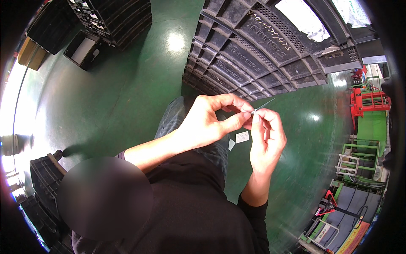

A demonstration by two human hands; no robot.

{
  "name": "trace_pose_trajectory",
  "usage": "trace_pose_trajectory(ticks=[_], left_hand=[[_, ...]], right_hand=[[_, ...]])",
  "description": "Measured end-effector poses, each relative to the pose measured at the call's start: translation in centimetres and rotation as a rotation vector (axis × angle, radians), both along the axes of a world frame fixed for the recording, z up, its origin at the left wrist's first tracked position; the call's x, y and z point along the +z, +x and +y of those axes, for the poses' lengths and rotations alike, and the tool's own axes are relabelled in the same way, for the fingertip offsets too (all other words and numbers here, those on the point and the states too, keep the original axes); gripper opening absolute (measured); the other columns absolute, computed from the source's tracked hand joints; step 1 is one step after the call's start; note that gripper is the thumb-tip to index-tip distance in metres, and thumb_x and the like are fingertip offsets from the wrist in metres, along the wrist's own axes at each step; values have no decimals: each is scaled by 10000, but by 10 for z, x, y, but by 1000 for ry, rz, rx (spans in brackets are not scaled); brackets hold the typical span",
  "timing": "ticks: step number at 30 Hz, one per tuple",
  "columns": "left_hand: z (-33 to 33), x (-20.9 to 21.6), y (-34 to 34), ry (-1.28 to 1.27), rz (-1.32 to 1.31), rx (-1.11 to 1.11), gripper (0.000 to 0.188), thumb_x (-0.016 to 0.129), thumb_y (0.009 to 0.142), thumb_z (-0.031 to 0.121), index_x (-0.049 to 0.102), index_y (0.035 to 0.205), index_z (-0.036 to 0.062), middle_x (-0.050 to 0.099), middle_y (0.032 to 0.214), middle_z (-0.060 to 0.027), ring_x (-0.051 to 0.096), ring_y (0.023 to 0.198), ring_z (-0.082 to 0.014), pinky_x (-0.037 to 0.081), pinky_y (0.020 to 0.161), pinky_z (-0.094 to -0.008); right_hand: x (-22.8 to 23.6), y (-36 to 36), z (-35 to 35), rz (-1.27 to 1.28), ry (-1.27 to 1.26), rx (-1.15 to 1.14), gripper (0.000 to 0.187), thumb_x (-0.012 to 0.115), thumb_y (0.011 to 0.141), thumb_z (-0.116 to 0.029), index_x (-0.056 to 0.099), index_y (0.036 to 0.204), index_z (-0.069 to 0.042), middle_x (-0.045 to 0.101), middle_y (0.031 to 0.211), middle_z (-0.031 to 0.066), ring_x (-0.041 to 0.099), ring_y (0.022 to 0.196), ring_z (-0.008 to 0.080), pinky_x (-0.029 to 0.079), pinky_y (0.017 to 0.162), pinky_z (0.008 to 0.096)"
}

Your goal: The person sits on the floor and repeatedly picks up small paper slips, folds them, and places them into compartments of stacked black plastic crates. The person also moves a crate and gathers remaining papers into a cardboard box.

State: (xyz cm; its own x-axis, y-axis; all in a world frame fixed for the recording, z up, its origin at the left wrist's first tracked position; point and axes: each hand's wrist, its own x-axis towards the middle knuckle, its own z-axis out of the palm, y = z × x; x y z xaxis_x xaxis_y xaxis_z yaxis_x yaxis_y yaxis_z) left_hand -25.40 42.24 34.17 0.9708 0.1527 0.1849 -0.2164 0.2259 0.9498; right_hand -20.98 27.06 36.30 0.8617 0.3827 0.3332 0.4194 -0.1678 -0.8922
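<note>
My left hand (209, 120) and my right hand (268, 137) meet in front of my body. Between their fingertips they pinch a thin pale cable tie (265, 104), whose narrow tail sticks out up and to the right. Both thumbs press close together on it, and the fingers hide its head. Below the hands show a white printed card (242, 136) and a smaller pale card (231, 144); whether they hang or lie on the floor, I cannot tell. A stack of black plastic crates (253, 51) rises just beyond my fingers.
Green glossy floor (122, 97) spreads to the left. More black crates (114, 19) and an open black box (82, 50) stand at the far left. Along the right are a red metal frame (368, 101), a green rack (359, 158) and a grey-topped cart (344, 216).
</note>
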Motion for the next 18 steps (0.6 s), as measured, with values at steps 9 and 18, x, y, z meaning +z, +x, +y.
trace_pose_trajectory(ticks=[9, 18], left_hand=[[3, 3, 0, 156, -11, 37, 173, 684, 873, 119, 685, 996, -3, 704, 879, -58, 633, 802, -89, 512, 739, -242], [6, 8, 1, 164, 24, 3, 155, 642, 881, 94, 677, 973, -26, 710, 850, -81, 653, 815, -106, 519, 753, -254]], right_hand=[[-2, 0, 0, -13, -22, 19, 62, 587, 899, -14, 574, 936, 33, 619, 835, 84, 632, 723, 141, 540, 601, 249], [-1, -1, -1, 7, -39, 23, 62, 592, 895, -19, 580, 933, 29, 630, 836, 82, 635, 728, 142, 555, 613, 266]])
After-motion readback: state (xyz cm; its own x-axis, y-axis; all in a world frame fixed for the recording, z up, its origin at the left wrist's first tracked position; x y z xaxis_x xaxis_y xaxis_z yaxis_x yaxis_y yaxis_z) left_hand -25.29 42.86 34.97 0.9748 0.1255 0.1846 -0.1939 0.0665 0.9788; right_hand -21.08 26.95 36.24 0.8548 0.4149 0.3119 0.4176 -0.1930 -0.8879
